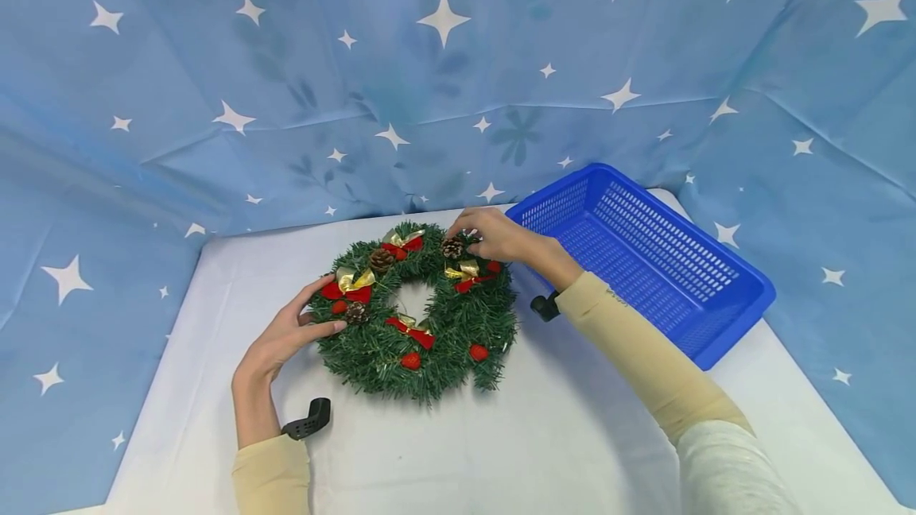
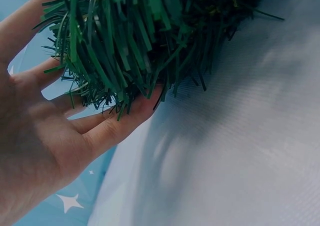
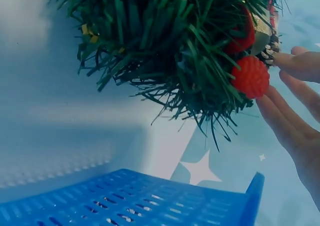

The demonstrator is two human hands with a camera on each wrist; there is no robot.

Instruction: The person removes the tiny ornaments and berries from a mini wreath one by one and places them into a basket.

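Note:
A green Christmas wreath [image 1: 436, 368] lies on the white-covered table, trimmed with red and gold bows, red berries and pine cones. My left hand [image 1: 275, 344] grips its left edge, thumb over the top near a small pine cone [image 1: 356, 312]. In the left wrist view, fingers of that hand curl around and under the green tips [image 2: 115, 41]. At the wreath's upper right, my right hand [image 1: 494, 233] pinches a brown pine cone [image 1: 452, 248]. The right wrist view shows a thumb against this cone and a red berry [image 3: 251, 77] close to the fingers.
A blue perforated basket [image 1: 737, 304] stands at the back right, behind the right forearm. The white tablecloth [image 1: 458, 459] stretches in front of the wreath. Blue star-patterned cloth [image 1: 401, 62] hangs behind and at both sides.

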